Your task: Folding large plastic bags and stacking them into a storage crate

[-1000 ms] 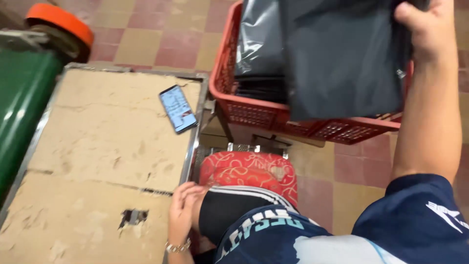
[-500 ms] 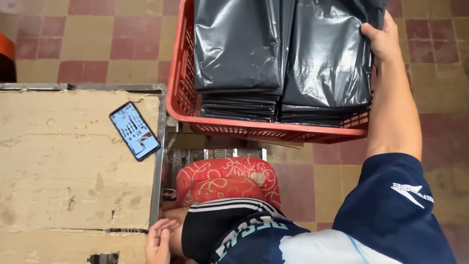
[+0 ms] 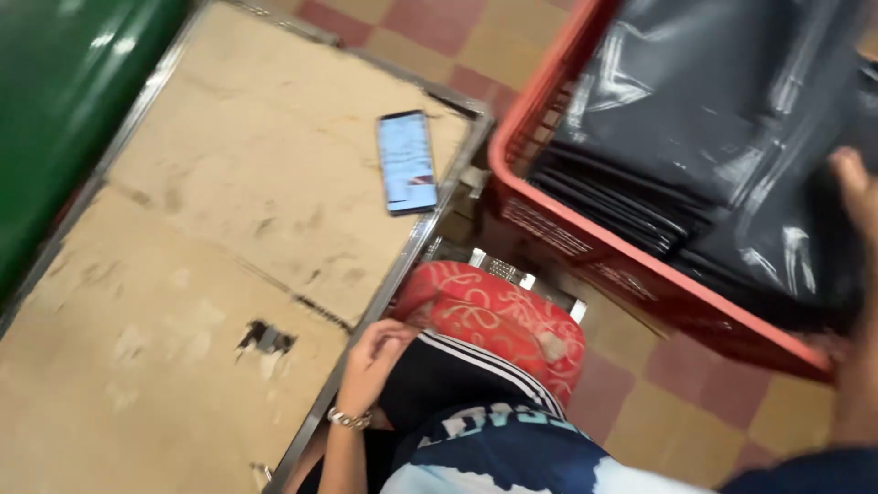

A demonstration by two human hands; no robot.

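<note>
Resting atop black bags (image 3: 732, 137), right hand (image 3: 855, 183); grip unclear.

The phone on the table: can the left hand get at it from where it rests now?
Probably yes. The left hand rests at the table's metal edge, and the phone lies flat further along near that same edge, with only bare tabletop between them.

A worn, scratched beige tabletop with a metal edge (image 3: 210, 274) is standing over a floor of red and tan square tiles (image 3: 695, 402), while a glossy green curved surface (image 3: 64, 101) is catching light beside it.
</note>
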